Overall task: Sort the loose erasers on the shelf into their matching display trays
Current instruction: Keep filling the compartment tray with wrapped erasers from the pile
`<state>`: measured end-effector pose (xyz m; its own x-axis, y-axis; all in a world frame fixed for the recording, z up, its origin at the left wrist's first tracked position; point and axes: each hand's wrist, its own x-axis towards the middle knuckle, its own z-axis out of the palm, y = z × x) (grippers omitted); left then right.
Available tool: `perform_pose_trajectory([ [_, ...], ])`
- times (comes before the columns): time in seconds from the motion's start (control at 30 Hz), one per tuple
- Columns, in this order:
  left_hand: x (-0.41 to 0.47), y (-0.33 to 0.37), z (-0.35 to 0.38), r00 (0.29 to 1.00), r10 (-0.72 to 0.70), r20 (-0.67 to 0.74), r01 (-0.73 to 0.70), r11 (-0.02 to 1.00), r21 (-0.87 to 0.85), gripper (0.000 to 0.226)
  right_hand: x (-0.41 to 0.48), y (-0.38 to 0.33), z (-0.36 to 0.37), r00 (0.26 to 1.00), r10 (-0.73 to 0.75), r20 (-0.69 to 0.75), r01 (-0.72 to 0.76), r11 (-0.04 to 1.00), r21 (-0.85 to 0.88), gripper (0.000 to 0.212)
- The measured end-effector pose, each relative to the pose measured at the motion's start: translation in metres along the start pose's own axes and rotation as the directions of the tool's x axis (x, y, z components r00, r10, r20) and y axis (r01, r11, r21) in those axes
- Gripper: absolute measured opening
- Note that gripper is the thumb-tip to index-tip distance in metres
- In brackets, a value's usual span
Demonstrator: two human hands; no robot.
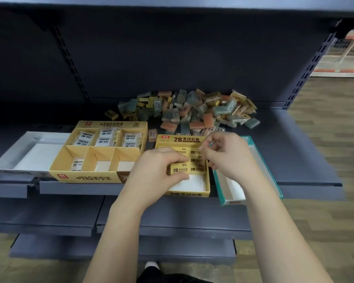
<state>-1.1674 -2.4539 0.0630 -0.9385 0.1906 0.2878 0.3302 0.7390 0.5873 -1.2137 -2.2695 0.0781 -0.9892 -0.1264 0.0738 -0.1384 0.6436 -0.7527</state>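
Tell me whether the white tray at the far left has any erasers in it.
No, the white tray shows only its bare white floor, with nothing lying inside it.

The shelf is dark grey metal with smooth matt paint, and the four trays along its front edge are thin card: a plain white tray at the left, a divided yellow tray and a 2B tray with smooth printed faces, a teal-rimmed tray at the right. The loose erasers heaped by the back edge look wrapped in clear, glossy film, while the yellow eraser in the left hand wears a matt printed sleeve.
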Motion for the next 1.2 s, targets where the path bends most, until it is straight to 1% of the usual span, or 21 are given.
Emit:
perform_pose_trajectory([
  [0.13,0.002,-0.001,0.008,0.987,-0.054,0.153,0.054,0.999,0.004,0.034,-0.002,0.006,-0.011,0.999,0.037,-0.040,-0.036,0.999,0.025,0.014],
  [0.23,0.003,-0.004,0.012,0.979,-0.072,0.190,0.064,0.997,0.048,0.034,-0.002,0.010,-0.013,0.997,0.057,-0.045,-0.055,0.998,0.036,0.009],
  [0.4,0.002,-0.008,0.015,0.979,-0.091,0.181,0.092,0.996,0.008,0.033,-0.002,0.014,-0.011,0.997,0.066,-0.048,-0.066,0.998,0.011,0.010],
  [0.47,0.001,-0.008,0.017,0.984,-0.082,0.158,0.073,0.995,0.065,0.031,-0.001,0.015,-0.011,0.997,0.068,-0.048,-0.068,0.998,0.002,0.010],
  [0.53,0.002,-0.007,0.017,0.990,-0.079,0.118,0.058,0.984,0.171,0.029,-0.001,0.015,-0.010,0.997,0.066,-0.045,-0.066,0.998,-0.003,0.011],
  [0.6,0.002,-0.006,0.016,0.993,-0.084,0.087,0.064,0.975,0.213,0.029,-0.001,0.016,-0.010,0.997,0.065,-0.042,-0.065,0.998,-0.001,0.011],
  [0.73,0.002,-0.004,0.015,0.986,-0.133,0.099,0.111,0.973,0.204,0.032,0.000,0.018,-0.010,0.997,0.070,-0.041,-0.070,0.998,0.000,0.012],
  [0.9,0.005,-0.002,0.014,0.978,-0.162,0.133,0.127,0.962,0.240,0.025,0.002,0.021,-0.010,0.996,0.072,-0.045,-0.072,0.997,0.000,0.012],
  [1.03,0.008,-0.003,0.011,0.972,-0.194,0.133,0.172,0.972,0.158,0.023,0.003,0.023,-0.010,0.996,0.072,-0.043,-0.072,0.997,-0.002,0.013],
  [1.2,0.011,-0.002,0.010,0.973,-0.190,0.128,0.169,0.972,0.161,0.017,0.005,0.022,-0.011,0.997,0.068,-0.033,-0.068,0.998,-0.004,0.013],
])
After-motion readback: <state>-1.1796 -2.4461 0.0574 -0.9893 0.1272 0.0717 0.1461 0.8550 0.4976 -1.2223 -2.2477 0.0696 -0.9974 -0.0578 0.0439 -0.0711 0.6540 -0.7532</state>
